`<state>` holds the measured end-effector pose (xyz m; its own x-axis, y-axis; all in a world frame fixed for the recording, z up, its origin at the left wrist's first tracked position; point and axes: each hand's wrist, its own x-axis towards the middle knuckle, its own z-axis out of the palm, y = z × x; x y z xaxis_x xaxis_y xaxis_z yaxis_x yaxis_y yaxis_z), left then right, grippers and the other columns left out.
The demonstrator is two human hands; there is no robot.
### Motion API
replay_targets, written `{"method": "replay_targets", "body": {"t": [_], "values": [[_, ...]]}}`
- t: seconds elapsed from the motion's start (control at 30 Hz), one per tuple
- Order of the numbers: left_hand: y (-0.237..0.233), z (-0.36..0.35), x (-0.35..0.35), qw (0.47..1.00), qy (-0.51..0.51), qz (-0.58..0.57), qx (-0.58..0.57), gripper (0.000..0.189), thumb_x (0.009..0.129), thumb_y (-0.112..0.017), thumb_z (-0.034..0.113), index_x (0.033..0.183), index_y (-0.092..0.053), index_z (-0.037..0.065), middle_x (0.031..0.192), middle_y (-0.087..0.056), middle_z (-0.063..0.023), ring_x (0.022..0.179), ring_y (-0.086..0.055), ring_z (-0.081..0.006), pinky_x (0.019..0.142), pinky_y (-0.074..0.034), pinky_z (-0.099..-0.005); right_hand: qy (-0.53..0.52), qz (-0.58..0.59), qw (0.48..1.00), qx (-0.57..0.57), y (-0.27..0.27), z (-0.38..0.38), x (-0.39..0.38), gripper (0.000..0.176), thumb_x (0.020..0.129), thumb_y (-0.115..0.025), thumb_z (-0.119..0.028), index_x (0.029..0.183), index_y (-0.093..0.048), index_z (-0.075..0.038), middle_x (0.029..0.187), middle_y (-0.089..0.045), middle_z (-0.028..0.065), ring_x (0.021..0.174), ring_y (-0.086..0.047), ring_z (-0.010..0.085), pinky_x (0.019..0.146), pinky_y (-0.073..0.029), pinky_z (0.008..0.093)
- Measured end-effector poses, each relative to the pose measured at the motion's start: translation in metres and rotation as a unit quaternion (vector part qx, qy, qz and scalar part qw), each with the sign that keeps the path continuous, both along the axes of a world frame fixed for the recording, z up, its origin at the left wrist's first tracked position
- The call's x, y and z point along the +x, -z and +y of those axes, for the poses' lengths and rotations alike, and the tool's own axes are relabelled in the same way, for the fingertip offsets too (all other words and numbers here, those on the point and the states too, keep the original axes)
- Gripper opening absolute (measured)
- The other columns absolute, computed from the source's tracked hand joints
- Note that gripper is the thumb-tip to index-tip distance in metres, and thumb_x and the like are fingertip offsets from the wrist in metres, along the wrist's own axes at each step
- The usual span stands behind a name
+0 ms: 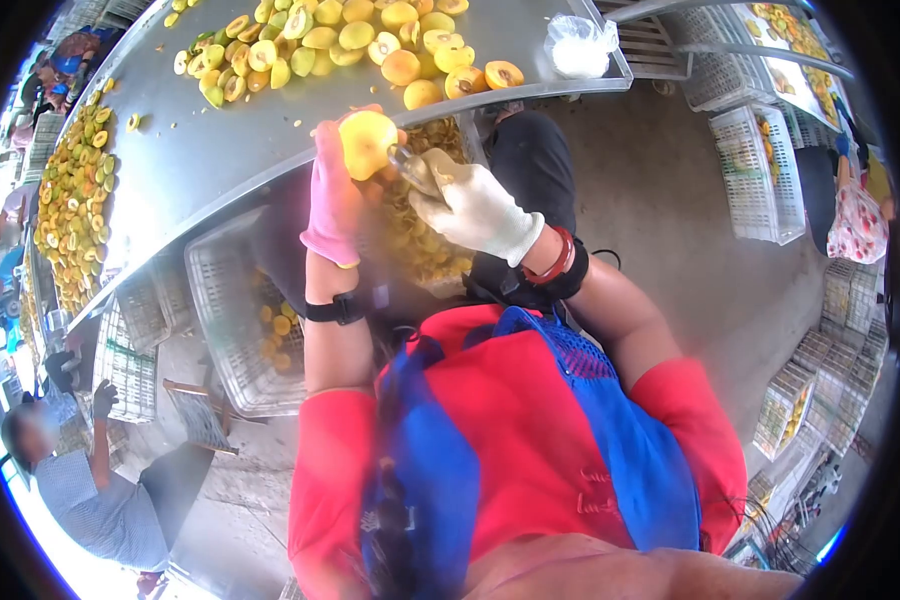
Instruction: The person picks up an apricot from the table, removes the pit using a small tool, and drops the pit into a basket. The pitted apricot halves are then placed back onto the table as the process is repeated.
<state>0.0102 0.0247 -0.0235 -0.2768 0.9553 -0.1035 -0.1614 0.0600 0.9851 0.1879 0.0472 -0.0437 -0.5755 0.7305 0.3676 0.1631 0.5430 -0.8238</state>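
In my pink-gloved left hand (331, 205) is a yellow peach (368, 143), its round face turned up, held close to the table's front edge. My right hand (478, 208), in a white glove, is closed around a short pitting tool (401, 157). The tool's metal tip meets the right side of the peach; much of its handle is hidden by the fingers. Below both hands, a crate of cut peaches (435, 245) sits between my knees. Beyond them, a pile of halved peaches (320, 40) lies on the metal table (220, 115).
A knotted plastic bag (580, 47) lies at the table's right corner. More peach halves (73, 215) are heaped at the left end. White crates (760, 175) stand right, another crate (210, 300) by my left leg. A person (100, 490) sits at lower left.
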Motion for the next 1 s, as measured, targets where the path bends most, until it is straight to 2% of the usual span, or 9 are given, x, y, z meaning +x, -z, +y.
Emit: {"method": "replay_targets", "body": {"t": [0.13,0.2,0.3,0.4,0.47,0.53,0.6,0.73,1.0], "values": [[0.003,-0.006,0.010,0.985,0.014,0.161,0.056,0.069,0.102,-0.032,0.063,0.129,-0.056,0.004,0.101,-0.072,-0.0095,0.076,-0.064,-0.0120,0.052,-0.042,-0.0188,0.002,-0.020,1.000,0.016,0.001,0.002,-0.001,0.028,0.087,-0.066,-0.014,0.105,-0.050,-0.001,0.073,-0.063,0.0196,0.068,-0.064,0.0435,0.058,-0.050,0.0494],[-0.008,-0.008,0.023,0.998,0.003,0.059,0.018,0.066,0.103,-0.034,0.060,0.129,-0.056,0.003,0.101,-0.072,-0.0101,0.083,-0.067,-0.0143,0.056,-0.046,-0.0193,0.002,-0.033,0.999,0.007,0.000,0.000,-0.001,0.029,0.086,-0.066,-0.013,0.109,-0.052,0.000,0.076,-0.064,0.0203,0.070,-0.065,0.0432,0.059,-0.051,0.0490],[0.011,-0.004,0.020,0.991,-0.002,0.100,0.088,0.061,0.103,-0.042,0.056,0.127,-0.056,0.001,0.100,-0.072,-0.0129,0.090,-0.069,-0.0191,0.068,-0.054,-0.0250,0.001,-0.024,1.000,0.005,-0.004,-0.004,-0.001,0.029,0.086,-0.064,-0.011,0.111,-0.056,0.000,0.081,-0.065,0.0225,0.074,-0.065,0.0436,0.060,-0.051,0.0478],[0.015,-0.005,0.019,0.991,-0.007,0.095,0.097,0.063,0.101,-0.046,0.058,0.126,-0.055,0.000,0.100,-0.071,-0.0142,0.090,-0.069,-0.0202,0.073,-0.055,-0.0275,-0.044,-0.018,0.999,-0.019,0.003,-0.002,0.000,0.026,0.087,-0.065,-0.007,0.108,-0.054,0.001,0.091,-0.065,0.0139,0.074,-0.067,0.0377,0.066,-0.053,0.0424],[0.015,-0.004,0.021,0.992,0.001,0.082,0.099,0.066,0.099,-0.049,0.060,0.125,-0.055,0.000,0.100,-0.071,-0.0146,0.090,-0.070,-0.0210,0.076,-0.055,-0.0285,-0.104,0.041,0.989,-0.097,0.012,0.001,0.000,0.018,0.091,-0.061,-0.011,0.104,-0.055,0.000,0.076,-0.061,0.0113,0.062,-0.062,0.0290,0.056,-0.050,0.0400],[0.019,-0.006,0.021,0.992,0.013,0.073,0.107,0.069,0.097,-0.050,0.062,0.124,-0.055,-0.002,0.100,-0.070,-0.0145,0.091,-0.070,-0.0217,0.078,-0.056,-0.0287,-0.171,0.053,0.940,-0.292,0.000,0.003,0.003,0.014,0.094,-0.059,-0.015,0.099,-0.056,-0.002,0.068,-0.056,0.0071,0.054,-0.056,0.0204,0.049,-0.045,0.0358],[0.020,-0.009,0.013,0.990,0.043,0.093,0.098,0.070,0.097,-0.052,0.061,0.124,-0.054,-0.003,0.104,-0.069,-0.0143,0.094,-0.070,-0.0229,0.080,-0.055,-0.0298,-0.231,0.013,0.785,-0.575,-0.030,0.009,0.018,0.013,0.096,-0.059,-0.017,0.093,-0.056,-0.005,0.066,-0.052,0.0014,0.049,-0.048,0.0116,0.044,-0.039,0.0300],[0.021,-0.012,0.013,0.989,0.079,0.048,0.115,0.040,0.099,-0.053,0.032,0.121,-0.060,-0.001,0.117,-0.065,-0.0076,0.105,-0.061,-0.0150,0.088,-0.050,-0.0287,-0.310,0.120,0.707,-0.624,-0.004,0.008,0.020,0.014,0.097,-0.059,-0.018,0.089,-0.056,-0.008,0.065,-0.050,-0.0015,0.046,-0.042,0.0076,0.041,-0.031,0.0247],[0.035,-0.028,0.016,0.993,0.038,0.055,0.099,0.042,0.102,-0.049,0.034,0.122,-0.060,-0.001,0.116,-0.066,-0.0085,0.102,-0.063,-0.0163,0.089,-0.048,-0.0280,-0.305,0.074,0.704,-0.637,-0.002,-0.001,0.020,0.014,0.095,-0.061,-0.016,0.106,-0.054,-0.011,0.066,-0.045,-0.0056,0.048,-0.043,0.0062,0.043,-0.034,0.0228]]}}
